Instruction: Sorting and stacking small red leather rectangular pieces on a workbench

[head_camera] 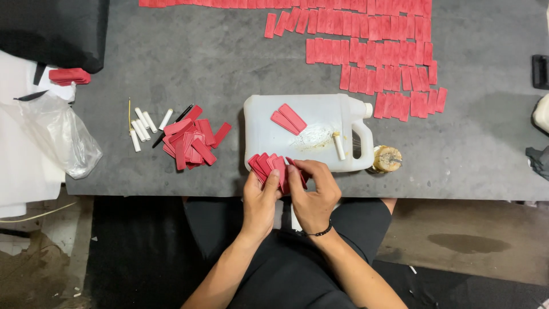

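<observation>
Both of my hands grip one fan of red strips [270, 167] at the near edge of the grey worktop [189, 51]: left hand [260, 201] beneath, right hand [313, 197] pinching its right side. Just behind lies a white jug [320, 114] carrying two more strips.

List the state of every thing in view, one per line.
left hand: gripping a fan of red strips
right hand: fingers on the same strips
white jug: lying on its side, capped, two red strips and a white stick on top
loose red pile: heaped, jumbled
red strips in rows: laid flat, overlapping
white sticks: lying loose beside the pile
plastic bag: crumpled
</observation>
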